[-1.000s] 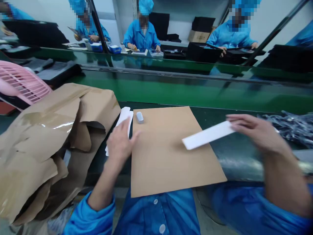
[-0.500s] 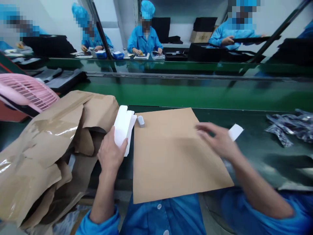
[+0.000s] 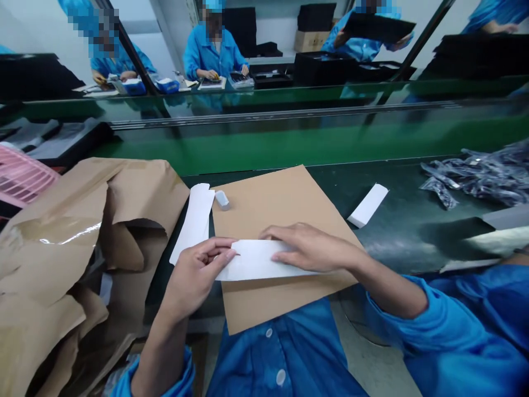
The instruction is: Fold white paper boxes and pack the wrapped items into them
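torn brown paper (image 3: 53, 231) fills left of frame. flat white pieces (image 3: 191, 220) just left of brown board (image 3: 285, 198). left hand (image 3: 190, 278) pinches left end of white strip (image 3: 253, 260), crosswise over board, frame centre. right hand (image 3: 316, 249) touches strip's right part; cannot tell if gripping. white box (image 3: 369, 205) right of board; bagged bundle (image 3: 487, 173) near right edge.

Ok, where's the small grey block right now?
In the head view, the small grey block sits left of centre, on the far left corner of the brown cardboard sheet, just right of the unheld white card.
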A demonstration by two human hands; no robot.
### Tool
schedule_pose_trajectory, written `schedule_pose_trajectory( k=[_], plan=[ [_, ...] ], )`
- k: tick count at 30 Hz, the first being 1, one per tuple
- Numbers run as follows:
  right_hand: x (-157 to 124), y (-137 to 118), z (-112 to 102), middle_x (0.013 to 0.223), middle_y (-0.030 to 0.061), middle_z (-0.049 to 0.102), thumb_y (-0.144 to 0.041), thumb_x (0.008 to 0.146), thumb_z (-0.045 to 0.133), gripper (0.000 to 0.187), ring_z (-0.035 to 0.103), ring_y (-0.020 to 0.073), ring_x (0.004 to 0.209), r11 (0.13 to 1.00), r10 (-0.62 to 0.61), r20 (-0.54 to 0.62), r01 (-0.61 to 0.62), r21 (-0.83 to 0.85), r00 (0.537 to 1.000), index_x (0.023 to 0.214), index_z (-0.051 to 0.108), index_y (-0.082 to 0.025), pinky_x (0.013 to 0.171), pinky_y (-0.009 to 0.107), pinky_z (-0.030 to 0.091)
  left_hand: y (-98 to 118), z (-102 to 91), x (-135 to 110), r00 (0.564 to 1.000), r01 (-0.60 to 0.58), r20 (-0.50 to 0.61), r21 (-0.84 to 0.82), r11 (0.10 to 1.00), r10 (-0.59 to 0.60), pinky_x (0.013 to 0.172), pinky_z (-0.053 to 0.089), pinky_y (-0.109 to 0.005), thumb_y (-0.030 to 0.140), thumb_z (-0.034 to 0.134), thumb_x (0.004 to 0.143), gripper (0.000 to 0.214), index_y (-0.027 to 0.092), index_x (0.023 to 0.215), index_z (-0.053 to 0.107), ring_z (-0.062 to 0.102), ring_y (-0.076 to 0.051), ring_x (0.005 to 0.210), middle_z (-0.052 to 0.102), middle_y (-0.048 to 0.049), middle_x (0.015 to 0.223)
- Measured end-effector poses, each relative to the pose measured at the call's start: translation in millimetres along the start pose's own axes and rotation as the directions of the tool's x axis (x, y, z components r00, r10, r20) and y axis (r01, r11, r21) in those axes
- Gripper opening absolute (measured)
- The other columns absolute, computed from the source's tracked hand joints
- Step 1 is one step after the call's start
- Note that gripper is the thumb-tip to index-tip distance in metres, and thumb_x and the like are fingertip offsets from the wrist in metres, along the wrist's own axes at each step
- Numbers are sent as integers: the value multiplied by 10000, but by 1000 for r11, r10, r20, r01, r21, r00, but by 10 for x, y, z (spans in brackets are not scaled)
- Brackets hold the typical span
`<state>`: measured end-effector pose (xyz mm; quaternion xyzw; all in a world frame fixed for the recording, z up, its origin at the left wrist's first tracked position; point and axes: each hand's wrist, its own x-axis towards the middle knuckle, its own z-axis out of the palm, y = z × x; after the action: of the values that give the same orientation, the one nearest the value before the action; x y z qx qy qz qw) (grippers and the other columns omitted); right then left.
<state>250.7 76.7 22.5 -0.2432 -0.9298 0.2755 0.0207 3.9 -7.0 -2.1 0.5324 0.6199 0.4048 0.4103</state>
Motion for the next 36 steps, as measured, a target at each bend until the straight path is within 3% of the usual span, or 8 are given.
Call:
schedule_pose_trajectory(
  k=[2,4,9,12,24,28,31,36],
  plan=[
    [-28,-88,179,1236,171,587,-364,866,660,667,568,290,1066,975,21,-215,-68,-213,976,1423,372,-137,876,424,454,-50,51,47,997,0,-77,-69,998,-5,595,517,-211,446,704,775,324,163,934,712,662,-152,705,721,-48,784],
    [-31,-130,343,1245,207,569,-379,827,702,798,548,322,1084,930,-32,-298,-81,-359,954,1458,309,-88,883,461,457,-99,98,63,997,-10,-75,-109,994,2,587,505,-198,433,703,782,324,170,972,698,656,-142,708,720,-43,793],
    [-48,-53,393,1205,180,593,-361,873,629,648,557,285,1024,920,-192,-243,89,-381,951,1393,386,-59,866,426,472,-84,-45,23,964,-9,266,-26,1000,16,483,448,-190,395,681,807,351,168,1073,694,589,-121,578,706,-40,726],
    [-70,-29,338,1245,177,581,-372,897,592,608,544,283,1069,929,-240,-238,152,-338,941,1380,395,-59,894,423,462,-61,-131,-23,946,-31,324,-5,1000,31,439,409,-182,380,669,818,347,178,1099,702,534,-103,511,667,-19,648],
    [-146,-93,407,1223,199,607,-382,934,506,549,572,287,1026,897,-312,-275,188,-400,909,1336,440,-15,824,417,492,-253,40,-41,966,-51,252,-3,999,50,543,493,-180,324,716,773,260,219,1011,728,618,-114,651,697,-27,828],
    [-172,-167,445,1120,206,645,-297,950,469,472,609,294,951,844,-316,-289,128,-521,904,1310,471,9,744,415,506,-229,81,-68,981,-64,185,43,997,55,617,528,-202,282,688,781,191,217,949,751,643,-124,690,728,-30,856],
    [-185,-231,488,1040,197,667,-165,953,430,377,640,281,907,790,-329,-270,107,-604,905,1286,502,-2,708,400,510,-191,97,-68,983,-24,184,42,999,16,508,491,-189,242,657,774,140,218,863,762,613,-113,601,723,-16,787],
    [-232,-163,458,1137,198,662,-81,937,416,339,635,294,1016,785,-310,-296,68,-615,904,1251,538,-36,844,449,519,-204,-34,-19,990,-43,135,21,999,40,536,507,-206,203,676,736,78,202,758,751,647,-139,645,724,-23,755]
  ],
)
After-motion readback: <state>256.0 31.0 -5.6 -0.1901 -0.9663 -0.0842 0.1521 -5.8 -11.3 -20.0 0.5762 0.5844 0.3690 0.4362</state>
